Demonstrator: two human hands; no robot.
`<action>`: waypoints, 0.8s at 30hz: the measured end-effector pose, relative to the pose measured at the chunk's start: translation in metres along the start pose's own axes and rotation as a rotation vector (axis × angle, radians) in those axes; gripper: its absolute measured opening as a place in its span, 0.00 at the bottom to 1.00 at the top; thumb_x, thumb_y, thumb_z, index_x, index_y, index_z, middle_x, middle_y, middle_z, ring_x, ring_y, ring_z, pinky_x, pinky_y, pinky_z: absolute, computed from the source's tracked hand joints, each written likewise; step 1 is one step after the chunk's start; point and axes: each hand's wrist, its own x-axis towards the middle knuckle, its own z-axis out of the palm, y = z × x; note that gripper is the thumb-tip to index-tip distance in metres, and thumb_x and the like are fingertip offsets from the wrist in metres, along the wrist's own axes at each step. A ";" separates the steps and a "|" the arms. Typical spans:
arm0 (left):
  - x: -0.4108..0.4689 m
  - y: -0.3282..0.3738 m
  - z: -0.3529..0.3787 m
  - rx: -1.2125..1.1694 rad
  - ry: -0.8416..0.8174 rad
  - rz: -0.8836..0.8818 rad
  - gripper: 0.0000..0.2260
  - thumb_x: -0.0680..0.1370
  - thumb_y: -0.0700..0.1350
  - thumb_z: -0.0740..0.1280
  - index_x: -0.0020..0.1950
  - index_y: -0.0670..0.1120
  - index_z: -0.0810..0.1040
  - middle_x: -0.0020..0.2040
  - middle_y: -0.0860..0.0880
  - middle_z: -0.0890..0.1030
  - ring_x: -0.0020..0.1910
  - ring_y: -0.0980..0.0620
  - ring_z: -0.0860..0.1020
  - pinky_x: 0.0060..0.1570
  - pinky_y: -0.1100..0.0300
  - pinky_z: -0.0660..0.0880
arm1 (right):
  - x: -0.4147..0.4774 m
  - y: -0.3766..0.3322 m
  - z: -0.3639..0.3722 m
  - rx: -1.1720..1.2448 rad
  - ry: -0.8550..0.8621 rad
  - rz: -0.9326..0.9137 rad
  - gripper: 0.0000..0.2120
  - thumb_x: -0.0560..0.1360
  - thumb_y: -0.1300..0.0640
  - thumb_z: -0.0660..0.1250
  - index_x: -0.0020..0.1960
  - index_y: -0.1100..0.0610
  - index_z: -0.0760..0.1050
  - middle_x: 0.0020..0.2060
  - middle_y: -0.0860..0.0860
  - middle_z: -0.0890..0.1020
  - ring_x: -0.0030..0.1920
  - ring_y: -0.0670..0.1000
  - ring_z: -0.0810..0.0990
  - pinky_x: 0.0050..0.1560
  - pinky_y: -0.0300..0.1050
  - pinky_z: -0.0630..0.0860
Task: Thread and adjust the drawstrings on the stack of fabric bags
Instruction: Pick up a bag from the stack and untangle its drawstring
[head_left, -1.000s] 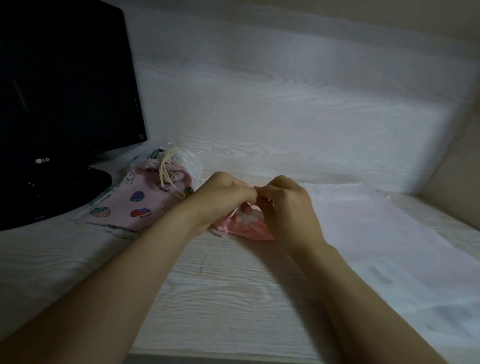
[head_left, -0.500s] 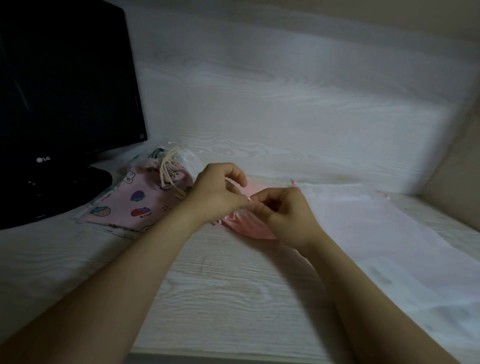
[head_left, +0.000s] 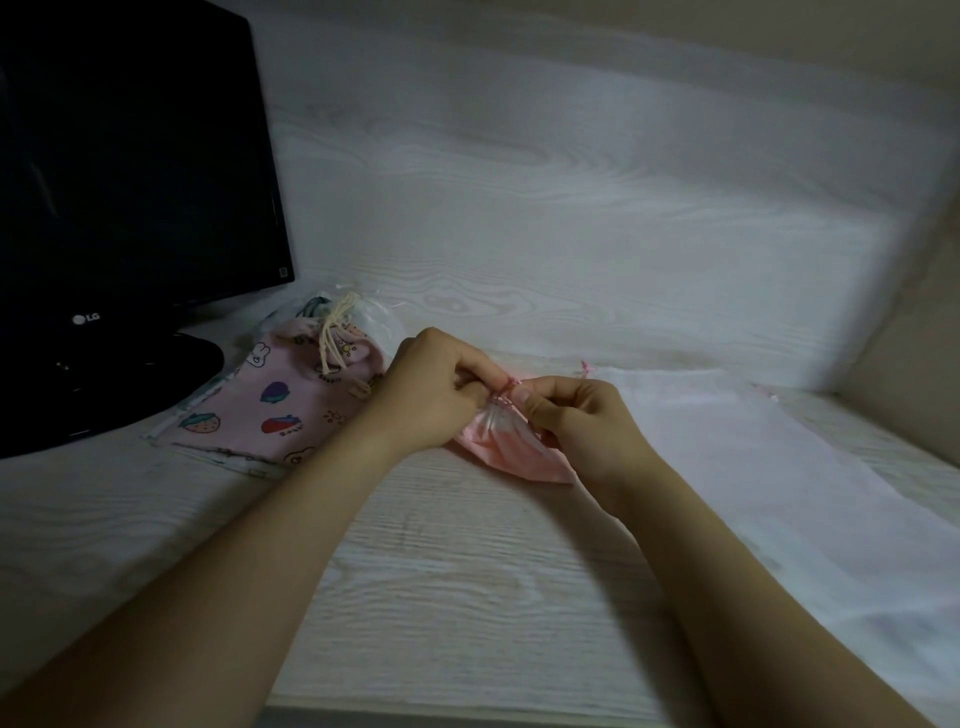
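Two hands meet at the middle of the head view, over a pale wood-grain desk (head_left: 441, 571). The left hand (head_left: 436, 395) and the right hand (head_left: 576, 421) both have curled fingers pinching the gathered mouth of a small pink bag (head_left: 514, 452), which lies on the desk under them. A thin pink drawstring (head_left: 508, 385) shows between the fingertips. At ten o'clock from the hands lies a patterned pink bag (head_left: 280, 410) tied with a cream cord (head_left: 332, 338). Sheer white fabric (head_left: 779, 467) spreads from three toward five o'clock. A black monitor (head_left: 130, 182) stands further out at ten o'clock.
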 end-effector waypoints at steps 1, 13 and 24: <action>-0.001 0.002 0.001 -0.001 -0.015 0.006 0.15 0.74 0.32 0.73 0.48 0.51 0.91 0.45 0.58 0.89 0.48 0.63 0.86 0.57 0.57 0.83 | 0.000 0.000 0.000 0.006 0.008 0.006 0.09 0.81 0.64 0.68 0.49 0.70 0.83 0.29 0.47 0.82 0.30 0.41 0.77 0.35 0.34 0.74; 0.002 0.005 0.004 -0.038 0.059 -0.028 0.16 0.74 0.52 0.68 0.41 0.38 0.82 0.49 0.48 0.84 0.51 0.57 0.81 0.53 0.54 0.77 | 0.001 -0.001 -0.001 0.009 0.078 0.005 0.09 0.80 0.61 0.71 0.48 0.68 0.83 0.27 0.45 0.80 0.30 0.41 0.77 0.37 0.34 0.74; 0.011 0.016 -0.005 -1.044 0.038 -0.341 0.18 0.86 0.47 0.64 0.37 0.47 0.69 0.29 0.48 0.70 0.31 0.50 0.75 0.51 0.50 0.82 | -0.001 0.000 -0.001 -0.067 0.061 -0.044 0.06 0.78 0.60 0.74 0.49 0.63 0.87 0.39 0.52 0.88 0.36 0.41 0.82 0.38 0.33 0.76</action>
